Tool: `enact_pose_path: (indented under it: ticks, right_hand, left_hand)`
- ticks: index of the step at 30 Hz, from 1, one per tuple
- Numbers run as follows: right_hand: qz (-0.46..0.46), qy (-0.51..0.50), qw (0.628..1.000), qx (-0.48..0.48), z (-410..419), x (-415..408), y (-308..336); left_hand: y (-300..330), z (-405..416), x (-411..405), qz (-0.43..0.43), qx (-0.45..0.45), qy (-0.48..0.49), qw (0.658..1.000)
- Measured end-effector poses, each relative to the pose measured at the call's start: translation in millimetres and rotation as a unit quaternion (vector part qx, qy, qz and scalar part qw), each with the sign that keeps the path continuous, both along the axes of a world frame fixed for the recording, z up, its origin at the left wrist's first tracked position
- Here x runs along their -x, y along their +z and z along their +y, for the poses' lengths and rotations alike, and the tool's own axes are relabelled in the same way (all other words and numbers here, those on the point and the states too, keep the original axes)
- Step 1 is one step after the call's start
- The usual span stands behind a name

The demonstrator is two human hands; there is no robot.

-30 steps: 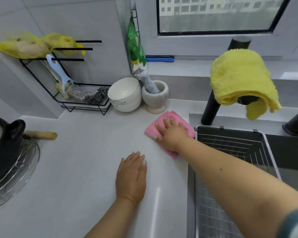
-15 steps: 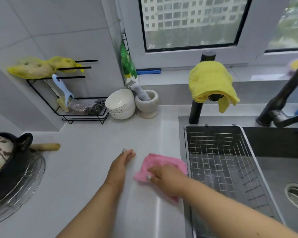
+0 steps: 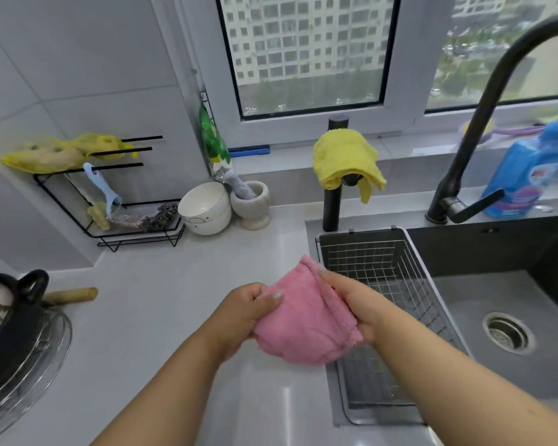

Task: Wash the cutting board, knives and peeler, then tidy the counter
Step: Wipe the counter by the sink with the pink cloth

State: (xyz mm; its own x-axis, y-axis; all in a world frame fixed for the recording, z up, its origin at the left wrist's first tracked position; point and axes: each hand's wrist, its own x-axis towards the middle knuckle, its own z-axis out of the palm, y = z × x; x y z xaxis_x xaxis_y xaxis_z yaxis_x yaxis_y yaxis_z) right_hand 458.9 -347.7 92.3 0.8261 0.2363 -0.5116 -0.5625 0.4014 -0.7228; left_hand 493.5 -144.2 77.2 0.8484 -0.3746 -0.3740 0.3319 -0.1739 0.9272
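A folded pink cloth is lifted off the grey counter, near the sink's left edge. My left hand grips its left side, thumb on top. My right hand holds its right side, fingers curled around the fold. A light-blue peeler hangs on the black wire rack at the back left. No cutting board or knives are in view.
A wire basket sits in the dark sink. Black faucet, blue detergent bottle and yellow cloth on a black post stand behind. White bowls, mortar, and a black pot on a wire trivet are to the left.
My right hand dragged the pink cloth toward me across the counter, then both hands picked it up. My left hand left the counter and took the cloth's left side.
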Motion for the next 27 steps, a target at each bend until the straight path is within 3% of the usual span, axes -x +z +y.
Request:
enact_pose_path:
  ticks: [4,7,10,13,17,19,21,25,27]
  right_hand:
    - [-0.073,-0.022,0.963,0.260,-8.5,-2.2,5.6]
    - [-0.128,-0.033,0.929,0.347,-13.1,0.0,16.7]
    - [-0.265,0.018,0.854,0.447,-4.6,8.1,20.4]
    - [-0.362,0.105,0.787,0.488,-5.6,15.8,8.0]
    - [-0.331,0.017,0.843,0.423,-56.3,9.3,12.0]
    - [-0.282,-0.010,0.857,0.432,-86.4,-0.8,3.9]
    - [-0.247,0.027,0.894,0.372,-102.7,-6.9,-4.8]
    - [-0.213,-0.008,0.933,0.292,-118.1,-11.1,-18.9]
    - [-0.188,-0.078,0.929,0.309,-128.8,-20.0,-27.3]
  left_hand:
    - [10.8,-16.5,-7.5,-0.022,-0.063,0.038,0.997]
    - [11.8,-34.4,-13.0,0.000,-0.073,0.079,0.994]
    - [14.0,-56.0,-19.1,0.071,0.016,0.147,0.986]
    - [19.7,-79.1,-20.9,0.132,0.100,0.130,0.978]
    - [18.9,-102.3,-29.8,0.071,0.021,0.080,0.994]
    - [21.0,-115.7,-37.1,0.076,0.036,0.037,0.996]
    - [24.2,-131.7,-43.7,0.086,0.051,-0.003,0.995]
    - [18.6,-163.8,-54.1,0.078,0.060,0.021,0.995]
    - [4.4,-173.6,-59.9,-0.009,-0.046,0.048,0.998]
